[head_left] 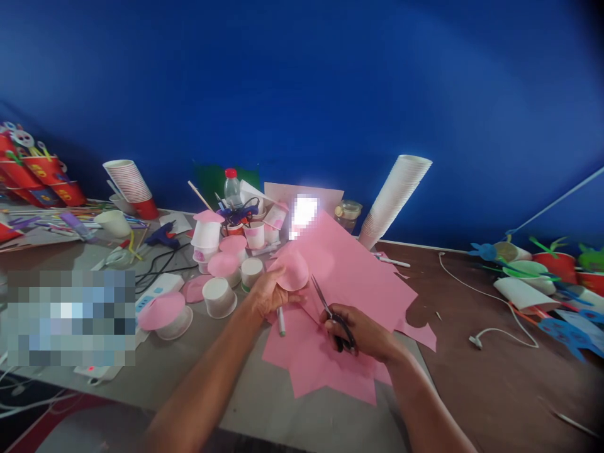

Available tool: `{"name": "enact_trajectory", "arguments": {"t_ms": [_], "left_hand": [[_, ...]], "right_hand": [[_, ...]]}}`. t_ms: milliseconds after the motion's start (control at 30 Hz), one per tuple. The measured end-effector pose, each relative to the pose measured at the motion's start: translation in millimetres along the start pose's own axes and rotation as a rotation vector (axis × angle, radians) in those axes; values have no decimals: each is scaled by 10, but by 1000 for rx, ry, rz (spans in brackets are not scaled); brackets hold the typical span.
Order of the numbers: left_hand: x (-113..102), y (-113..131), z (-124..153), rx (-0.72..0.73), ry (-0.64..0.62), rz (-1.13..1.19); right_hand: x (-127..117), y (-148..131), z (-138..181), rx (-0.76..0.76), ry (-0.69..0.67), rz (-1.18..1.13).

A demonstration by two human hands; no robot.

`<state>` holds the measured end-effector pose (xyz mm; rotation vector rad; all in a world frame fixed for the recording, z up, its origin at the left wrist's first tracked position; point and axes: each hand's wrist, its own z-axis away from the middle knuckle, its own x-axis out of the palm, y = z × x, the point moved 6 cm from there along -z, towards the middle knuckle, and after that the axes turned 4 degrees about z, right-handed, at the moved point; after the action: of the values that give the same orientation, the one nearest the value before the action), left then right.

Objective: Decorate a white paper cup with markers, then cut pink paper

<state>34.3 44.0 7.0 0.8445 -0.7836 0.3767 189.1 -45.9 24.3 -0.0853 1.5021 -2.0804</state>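
Note:
My left hand (pixel 268 290) grips a pink paper piece (pixel 293 270), rounded at its edge, lifted a little over the table. My right hand (pixel 363 330) is closed around the black handles of scissors (pixel 330 311), whose blades point up toward the held piece. Under both hands lie pink paper sheets (pixel 358 277) with jagged cut edges. A white marker (pixel 282 321) rests on the paper just below my left hand.
Small white paper cups (pixel 219 296), some capped with pink discs, stand left of my hands. A tall leaning stack of white cups (pixel 394 198) rises behind the paper. A blue glue gun (pixel 163 236), cables, a power strip (pixel 153 292), red cups and coloured crafts sit around the edges.

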Motion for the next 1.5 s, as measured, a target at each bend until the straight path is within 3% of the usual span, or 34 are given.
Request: {"name": "enact_trajectory", "arguments": {"t_ms": [267, 667, 1233, 1500], "left_hand": [[10, -22, -19, -55, -151, 63], [34, -32, 8, -65, -142, 86], [171, -3, 143, -16, -170, 47], [227, -88, 151, -17, -139, 64]], "right_hand": [[-15, -27, 5, -52, -2, -8], [-15, -28, 17, -78, -39, -25], [45, -45, -53, -198, 170, 35], [87, -54, -154, -323, 243, -91]]}}
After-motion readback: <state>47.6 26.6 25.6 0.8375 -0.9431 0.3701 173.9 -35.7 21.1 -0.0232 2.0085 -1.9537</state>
